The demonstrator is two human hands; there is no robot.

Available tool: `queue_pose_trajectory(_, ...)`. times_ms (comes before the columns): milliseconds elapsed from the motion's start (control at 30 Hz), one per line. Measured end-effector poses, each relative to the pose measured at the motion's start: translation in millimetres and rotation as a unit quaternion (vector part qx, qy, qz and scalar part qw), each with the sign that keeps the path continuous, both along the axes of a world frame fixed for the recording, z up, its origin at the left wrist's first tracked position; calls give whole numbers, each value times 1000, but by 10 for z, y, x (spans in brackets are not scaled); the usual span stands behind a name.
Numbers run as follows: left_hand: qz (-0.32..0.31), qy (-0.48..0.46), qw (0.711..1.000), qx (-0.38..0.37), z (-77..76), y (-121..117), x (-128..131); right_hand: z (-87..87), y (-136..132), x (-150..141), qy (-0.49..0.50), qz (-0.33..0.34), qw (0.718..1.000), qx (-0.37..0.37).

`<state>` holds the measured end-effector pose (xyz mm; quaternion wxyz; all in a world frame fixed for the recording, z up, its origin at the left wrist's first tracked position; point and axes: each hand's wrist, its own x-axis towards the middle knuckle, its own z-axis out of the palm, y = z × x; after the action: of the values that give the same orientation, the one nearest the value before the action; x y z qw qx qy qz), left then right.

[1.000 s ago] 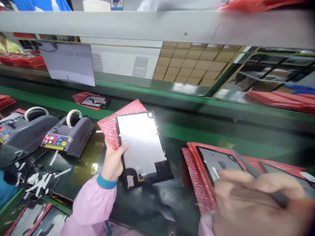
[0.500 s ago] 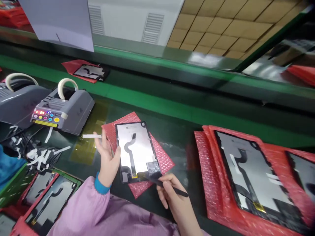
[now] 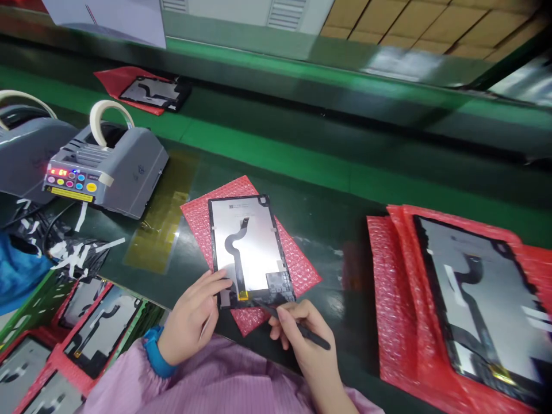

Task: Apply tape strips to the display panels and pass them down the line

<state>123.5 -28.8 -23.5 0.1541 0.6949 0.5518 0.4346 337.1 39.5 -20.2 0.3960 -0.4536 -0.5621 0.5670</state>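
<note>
A tablet screen panel (image 3: 248, 247) lies back-up on a red bubble-wrap bag (image 3: 196, 213) on the dark green bench, a black flex cable curving down its silver back. My left hand (image 3: 194, 316) rests its fingertips on the panel's lower left corner, with a short strip of tape between the fingers. My right hand (image 3: 302, 333) pinches black tweezers (image 3: 302, 330) whose tip touches the panel's lower edge.
Two grey tape dispensers (image 3: 107, 161) with tape rolls stand at the left. Cut tape strips (image 3: 69, 253) litter the bench beside them. More panels on red bags (image 3: 466, 287) lie at the right, in a bin (image 3: 86, 333) at lower left, and one (image 3: 146, 92) on the conveyor behind.
The panel, held up tilted in my left hand a second ago, now lies flat on its red bag. My left hand dropped to its lower corner; my right hand brought the tweezers to its edge.
</note>
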Motion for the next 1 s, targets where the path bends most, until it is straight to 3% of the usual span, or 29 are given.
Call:
queue_pose_trajectory(267, -9, -14, 999, -47, 31, -15, 1, -50, -20, -2, -13, 15, 1000, 4)
queue_pose_trajectory(533, -53, 13, 998, -21, 25, 34, 42, -34, -6, 7, -35, 25, 999, 2)
queue_pose_trajectory(800, -87, 39, 994, -53, -29, 68, 51, 11, -2, -6, -48, 27, 998, 5)
queue_pose_trajectory(1000, -109, 85, 989, -44, -26, 92, 93, 5, -25, 95, -40, -29, 999, 9)
